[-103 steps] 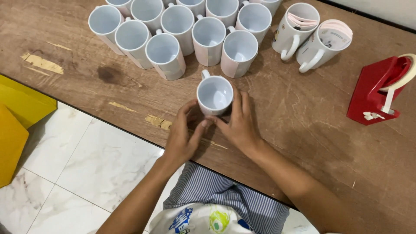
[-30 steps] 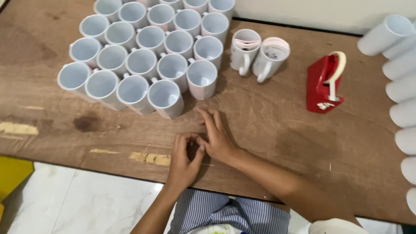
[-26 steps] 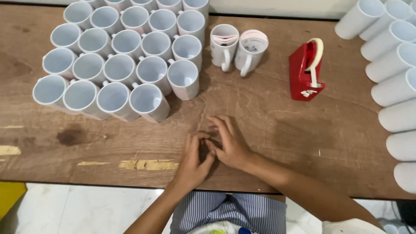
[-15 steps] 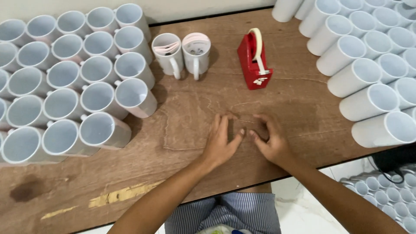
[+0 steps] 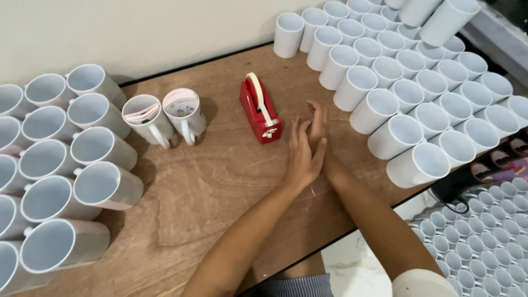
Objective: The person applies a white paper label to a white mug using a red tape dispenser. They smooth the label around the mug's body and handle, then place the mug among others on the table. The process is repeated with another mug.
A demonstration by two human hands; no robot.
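Red tape dispenser [image 5: 260, 111] stands upright on the brown wooden bench [image 5: 220, 181], near the middle, with its roll of pale tape at the top and its cutter end toward the person. It is the thing nearest the hands, just to their left and apart from them.

Head view, surroundings: two white mugs with rolled paper inside [image 5: 165, 116] stand left of the dispenser, handles toward the person. Farther left, a block of white mugs lying tilted on their sides [image 5: 60, 165] shows open mouths to the camera. To the right, a large group of upright white mugs [image 5: 407, 82] fills the bench corner in close rows; the nearest of them stands just beside the right hand's fingertips. Below the bench edge at the right, many more small white cups [image 5: 478, 242] sit packed together on a lower level. Nothing lies between the hands and the dispenser.

Head view, hands: the left hand [image 5: 302, 157] lies flat on the bench, palm down, fingers spread a little and empty. The right hand [image 5: 319, 124] lies just beyond it, also flat and holding nothing, its fingers stretched toward the upright mugs. The two hands overlap at the thumb side, forearms coming up from the lower edge.
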